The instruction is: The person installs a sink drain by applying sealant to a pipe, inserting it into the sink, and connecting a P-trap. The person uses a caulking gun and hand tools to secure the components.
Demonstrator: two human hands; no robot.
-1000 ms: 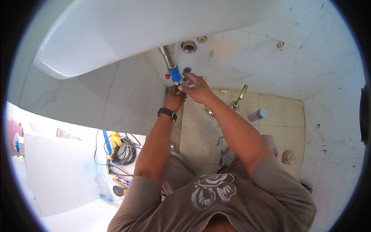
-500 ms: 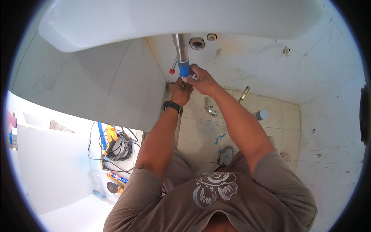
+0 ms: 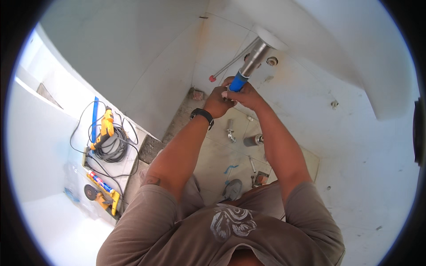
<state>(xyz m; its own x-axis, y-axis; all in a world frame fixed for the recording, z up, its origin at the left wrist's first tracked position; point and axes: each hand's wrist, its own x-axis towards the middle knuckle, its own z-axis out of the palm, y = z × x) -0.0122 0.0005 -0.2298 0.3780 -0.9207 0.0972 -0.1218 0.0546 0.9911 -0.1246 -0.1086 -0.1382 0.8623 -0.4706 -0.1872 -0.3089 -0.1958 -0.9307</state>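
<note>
A metal drain pipe (image 3: 256, 59) slants down from beneath the white sink (image 3: 337, 40), its lower end covered in blue wrap (image 3: 238, 82). My right hand (image 3: 248, 95) curls around that blue end from the right, thumb laid across its tip. From the left, my left hand (image 3: 217, 103) closes on the same tip, a black watch on its wrist. The fingers overlap there and hide the very end of the pipe. Beside the pipe hangs a thin metal hose (image 3: 232, 60) with a red tip (image 3: 212, 79).
On the tiled floor lie a chrome elbow pipe (image 3: 230, 131), a grey canister (image 3: 253, 140) and a blue strip (image 3: 230, 169). Wall fittings (image 3: 272, 61) stick out behind the sink. At left are a yellow power tool (image 3: 106, 125), coiled cable (image 3: 113, 148) and an angle grinder (image 3: 100, 200).
The view has turned and shifted, so the sink now lies at the upper right and the pipe slants. Both hands stay at the blue end of the pipe.
</note>
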